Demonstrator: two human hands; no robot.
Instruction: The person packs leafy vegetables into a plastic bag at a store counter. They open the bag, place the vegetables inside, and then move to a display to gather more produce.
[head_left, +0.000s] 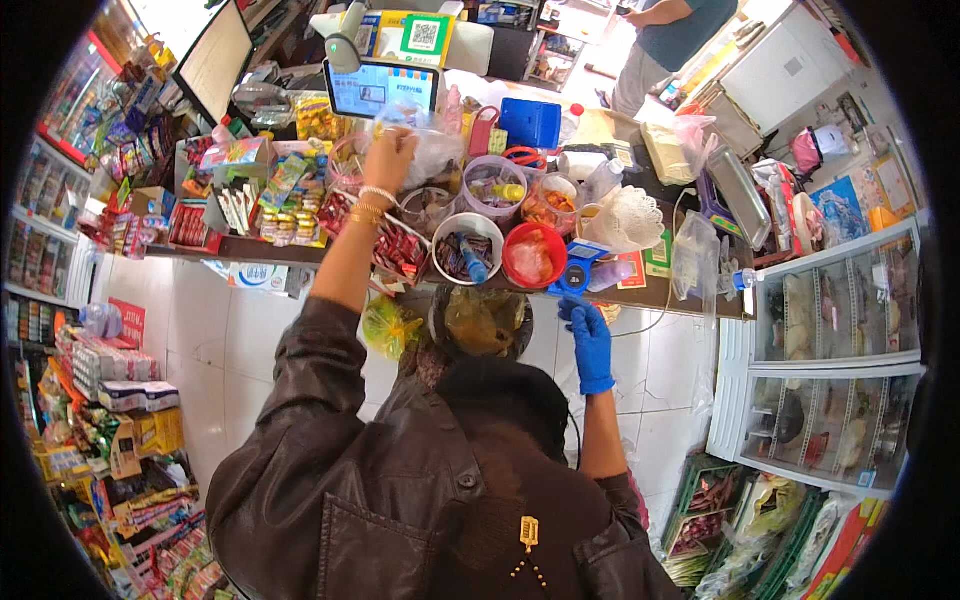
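Note:
My left hand (390, 159), bare with bracelets at the wrist, reaches over the counter and grips a thin clear plastic bag (436, 154). Its fingertips are partly hidden by the film. My right hand (589, 334) wears a blue glove and hangs just off the counter's front edge, fingers bent. I cannot tell whether anything lies inside them. Beyond that glove stands a blue device with a round face (574, 276). Between the hands sit a white tub of small packets (444, 223), a red tub with a plastic bag inside (555, 251) and a lilac tub (474, 169).
A tablet screen (382, 88) and a handheld scanner (343, 46) stand at the back. Snack boxes (289, 217) crowd the left. Below the counter is a lined bin (484, 319). A glass-fronted cabinet (836, 315) stands right. Another person (675, 37) is beyond the counter.

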